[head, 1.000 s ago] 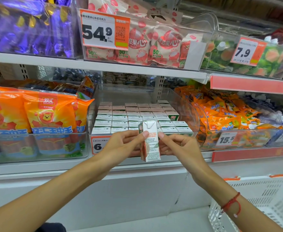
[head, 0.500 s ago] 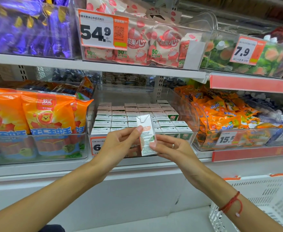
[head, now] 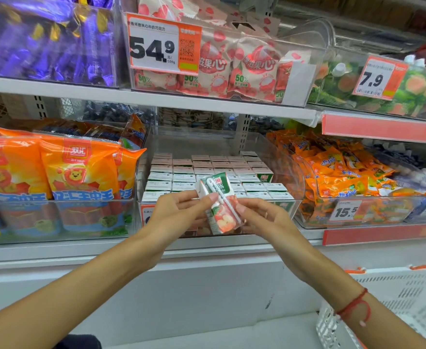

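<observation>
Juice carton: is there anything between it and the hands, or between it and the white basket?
Nothing visible. The left hand and right hand pinch the juice carton directly. Toward the white basket, lower right, only the person's own right forearm crosses the space.

I'm getting one wide-angle view from the person's head, facing forward and slightly down, sitting near the store shelf and framing the juice carton centrally.
</observation>
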A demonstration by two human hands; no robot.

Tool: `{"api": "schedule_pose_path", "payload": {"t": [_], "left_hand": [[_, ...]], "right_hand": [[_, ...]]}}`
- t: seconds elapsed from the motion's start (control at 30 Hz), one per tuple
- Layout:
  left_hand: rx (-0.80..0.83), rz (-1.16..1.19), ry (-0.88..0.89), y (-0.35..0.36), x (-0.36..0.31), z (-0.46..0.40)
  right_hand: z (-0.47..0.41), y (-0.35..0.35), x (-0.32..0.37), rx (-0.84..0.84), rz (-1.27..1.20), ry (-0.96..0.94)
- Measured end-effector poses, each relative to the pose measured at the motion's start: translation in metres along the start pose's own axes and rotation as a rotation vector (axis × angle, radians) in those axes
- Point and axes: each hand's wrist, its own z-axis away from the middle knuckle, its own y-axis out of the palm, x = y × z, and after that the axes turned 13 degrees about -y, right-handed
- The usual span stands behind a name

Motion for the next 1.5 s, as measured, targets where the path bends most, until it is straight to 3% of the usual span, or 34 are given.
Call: {"api": "schedule_pose_path", "payload": {"t": [0.13,0.23,0.37,0.47,0.6,0.83,0.9,1.0,1.17,1.3,1.5], "left_hand": [[0.046,0.015,-0.014,-0.002,-0.005,0.0],[0.024,0.026,-0.04,-0.001,-0.004,-0.001],[-0.094,0.004,-0.006,0.001,0.002,-0.003],[-0.057,0.014,0.002,0.008,0.003,-0.001],[-0.025,-0.004,0.045,0.013,0.003,0.002],[-0.013,-0.247,0.306,0.002,-0.008,0.007],[-0.07,-0.432,0.431,0.002,-0.007,0.009],[-0.142,-0.635,0.564,0.004,-0.005,0.012],[-0.152,-0.727,0.652,0.007,0.0,0.013],[-0.088,-0.611,0.534,0.006,0.0,0.011],[0.048,-0.065,0.125,0.006,-0.003,0.005]], "right_hand": [[0.0,-0.005,-0.003,0.158,-0.283,0.139],[0.002,-0.002,-0.003,0.167,-0.331,0.079],[0.005,0.008,-0.003,0.009,-0.063,-0.086],[0.01,0.017,-0.001,-0.156,0.167,-0.276],[0.015,0.022,-0.006,-0.161,0.379,-0.403],[0.009,0.004,0.004,0.079,-0.116,-0.226],[0.009,0.005,0.008,0.075,-0.218,-0.18],[0.011,0.008,0.011,-0.016,-0.175,-0.152],[0.012,0.007,0.013,-0.111,-0.158,-0.15],[0.01,0.002,0.009,-0.109,-0.141,-0.166],[0.012,0.003,0.007,0.105,0.089,-0.356]]}}
